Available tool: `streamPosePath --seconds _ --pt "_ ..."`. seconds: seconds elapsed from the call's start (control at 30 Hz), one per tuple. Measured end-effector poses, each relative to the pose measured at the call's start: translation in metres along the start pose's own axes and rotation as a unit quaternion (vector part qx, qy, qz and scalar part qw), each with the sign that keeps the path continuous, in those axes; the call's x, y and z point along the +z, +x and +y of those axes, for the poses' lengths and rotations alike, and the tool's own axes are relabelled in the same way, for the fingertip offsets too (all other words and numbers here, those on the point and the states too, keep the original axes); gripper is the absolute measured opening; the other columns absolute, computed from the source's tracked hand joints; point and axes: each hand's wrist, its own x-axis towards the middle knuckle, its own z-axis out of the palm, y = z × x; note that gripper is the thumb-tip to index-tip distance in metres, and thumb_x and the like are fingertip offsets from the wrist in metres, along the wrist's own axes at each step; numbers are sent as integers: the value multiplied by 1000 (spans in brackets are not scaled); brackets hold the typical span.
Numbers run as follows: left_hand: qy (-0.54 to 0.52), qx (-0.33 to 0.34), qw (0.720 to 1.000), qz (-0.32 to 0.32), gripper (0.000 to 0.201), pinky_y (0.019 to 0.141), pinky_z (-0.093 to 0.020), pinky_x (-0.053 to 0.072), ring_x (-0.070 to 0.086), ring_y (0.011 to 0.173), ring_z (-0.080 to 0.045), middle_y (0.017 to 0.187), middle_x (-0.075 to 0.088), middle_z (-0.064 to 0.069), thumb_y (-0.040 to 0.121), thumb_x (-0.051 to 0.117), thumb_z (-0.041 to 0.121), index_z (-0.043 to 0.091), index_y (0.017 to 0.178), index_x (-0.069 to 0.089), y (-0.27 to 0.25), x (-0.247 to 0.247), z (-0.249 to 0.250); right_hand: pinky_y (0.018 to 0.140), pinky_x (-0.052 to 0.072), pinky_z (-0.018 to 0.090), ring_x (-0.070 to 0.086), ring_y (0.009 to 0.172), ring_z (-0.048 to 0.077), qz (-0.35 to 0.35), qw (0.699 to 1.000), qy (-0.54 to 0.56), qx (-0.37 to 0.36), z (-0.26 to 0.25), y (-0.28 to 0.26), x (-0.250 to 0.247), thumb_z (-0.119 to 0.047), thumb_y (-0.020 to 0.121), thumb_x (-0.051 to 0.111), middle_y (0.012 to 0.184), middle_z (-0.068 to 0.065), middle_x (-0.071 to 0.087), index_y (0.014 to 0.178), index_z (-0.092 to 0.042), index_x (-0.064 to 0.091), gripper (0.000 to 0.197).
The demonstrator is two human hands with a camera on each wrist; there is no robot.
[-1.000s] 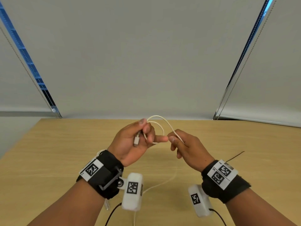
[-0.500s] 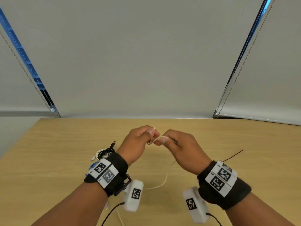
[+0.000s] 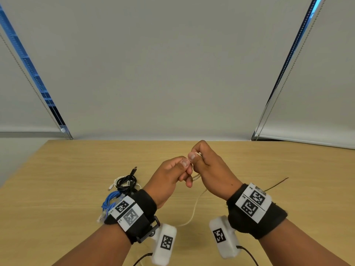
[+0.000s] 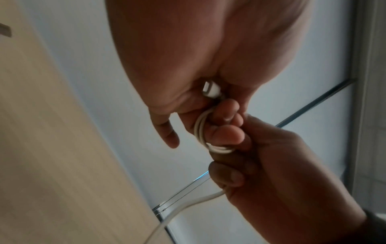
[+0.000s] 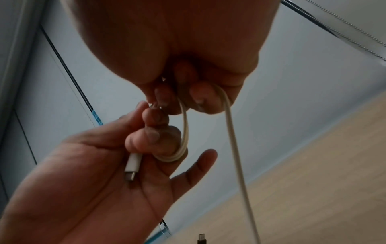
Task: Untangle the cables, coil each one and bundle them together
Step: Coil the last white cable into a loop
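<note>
Coiling is under way, by my read: your left hand (image 3: 169, 177) has its fingers curled thru a few small loops of the white cable (image 3: 194, 210), w/ the white plug (image 5: 133, 163) lying against the palm, prob. so the free end can't slip while turns are added. Your right hand (image 3: 213, 173) sits just at 3 o'clock of the left, thumb tips nearly touching, fingers closed on the same cable; it pinches the loops up top and lets the slack run out under the palm, which looks like feeding cable for the next wrap. Both hands are raised off the table (image 3: 57, 189), so the tail hangs free instead of dragging.

Cable itself: thin, round, off-white, smooth jacket. Loops are tight, about finger-sized, stacked side by side. The tail drops from the hands toward 6 o'clock, curves over the table btwn your wrists and runs out of view near the left wrist camera. Far end not visible.

At 9 o'clock of the left hand, on the table, lies a heap: black cable (image 3: 125, 182) on top, another white one under it, blue cable (image 3: 110, 200) nearest your wrist.
</note>
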Motion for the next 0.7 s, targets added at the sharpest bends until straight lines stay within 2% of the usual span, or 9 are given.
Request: streamPosePath --seconds 0.07,0.13,0.23,0.27,0.37,0.47,0.57,0.63,0.7 --pt "-22 -12 1000 -12 33 89 -49 46 53 59 -20 60 48 8 101 46 34 9 83 59 -3 -2 -1 58 42 17 55 54 0 -14 1000 11 12 2 3 -3 -28 106 47 63 -11 63 92 -22 48 16" --pt "-59 -30 997 -27 31 90 -45 51 53 55 -18 62 54 8 101 47 32 9 83 57 -6 -5 1 55 40 17 53 53 1 -13 999 34 26 4 5 -9 -27 103 53 64 -7 63 91 -22 56 14" --pt "-126 -54 990 -26 29 106 -44 49 62 58 -26 60 46 -3 99 53 32 13 79 60 -8 -11 6 46 39 22 49 48 10 0 994 102 46 10 5 -17 -23 100 60 71 -5 65 92 -21 67 11" --pt "-156 -56 986 -24 29 107 -46 48 67 64 -30 60 48 -5 98 54 33 13 79 61 -7 -12 9 46 41 26 50 49 14 0 991 122 56 12 3 -18 -23 100 61 74 0 67 94 -22 69 11" --pt "-249 -39 967 -32 30 97 -41 52 72 93 -40 69 62 -11 100 52 32 10 82 60 -3 -12 16 51 47 28 56 54 17 -21 982 162 95 20 -4 -13 -24 102 56 80 11 66 103 -21 72 16" --pt "-292 12 956 -1 28 101 -43 49 62 119 -47 100 72 -22 104 47 27 8 87 58 5 -12 26 56 49 31 59 56 20 -72 969 160 171 29 -16 1 -22 103 53 76 8 66 109 -27 67 16" --pt "-218 62 970 82 25 109 -46 42 63 123 -38 127 69 -20 105 44 23 9 90 58 15 -15 35 61 50 33 59 58 19 -132 964 127 194 33 -29 12 -20 103 50 71 3 65 114 -22 59 14" --pt "-135 75 981 117 25 111 -43 40 66 122 -29 129 70 -11 107 42 20 10 93 60 19 -16 36 64 50 31 58 60 16 -161 968 87 171 27 -32 13 -20 104 48 69 -2 63 116 -23 57 16" --pt "-71 69 988 121 25 111 -38 41 65 123 -22 131 69 -4 107 43 18 3 102 61 21 -14 31 67 51 28 59 62 15 -199 967 56 151 16 -30 10 -22 105 46 70 -5 62 124 -26 56 21"
